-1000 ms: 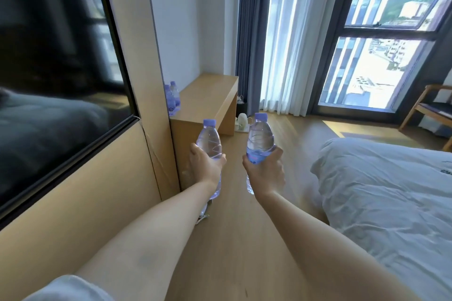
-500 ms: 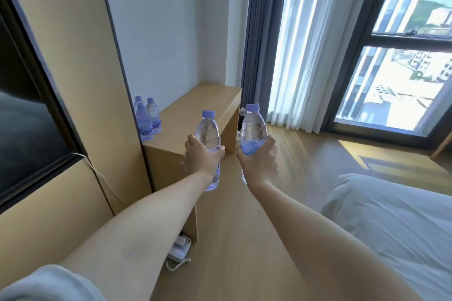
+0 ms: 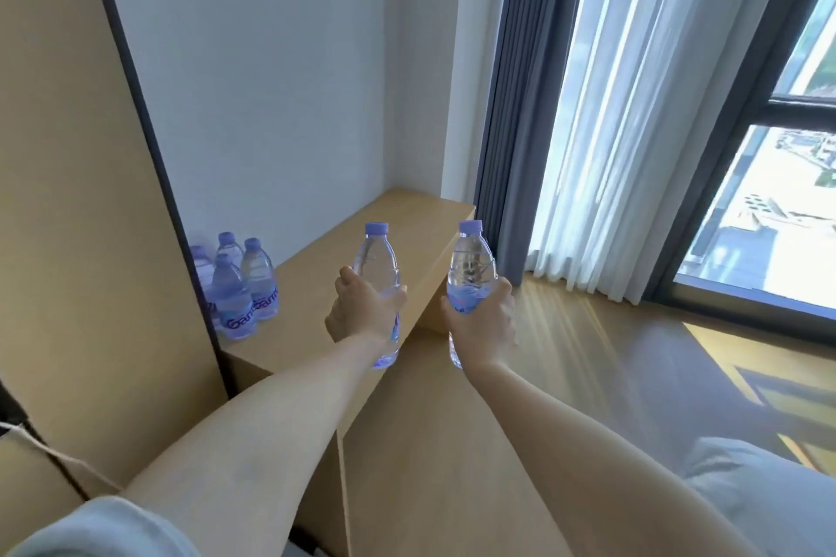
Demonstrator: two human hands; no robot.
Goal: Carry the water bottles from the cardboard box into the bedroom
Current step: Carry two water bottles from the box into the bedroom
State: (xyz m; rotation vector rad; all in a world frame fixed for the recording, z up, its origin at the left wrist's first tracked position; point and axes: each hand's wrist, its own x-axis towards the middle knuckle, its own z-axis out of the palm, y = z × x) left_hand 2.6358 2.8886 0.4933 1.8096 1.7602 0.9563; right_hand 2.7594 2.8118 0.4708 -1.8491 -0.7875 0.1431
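Gripping upright bottles, left hand (image 3: 362,312) and right hand (image 3: 482,326), above desk (image 3: 316,280).

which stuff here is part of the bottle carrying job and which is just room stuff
Job:
left hand gripping a bottle
right hand gripping a second bottle
bottles already on the cabinet
wooden cabinet

Just there:
curtains
window
bedding

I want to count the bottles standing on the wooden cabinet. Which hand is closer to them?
The left hand, holding a bottle just right of the standing bottles. The right hand is farther right, past the cabinet's edge.
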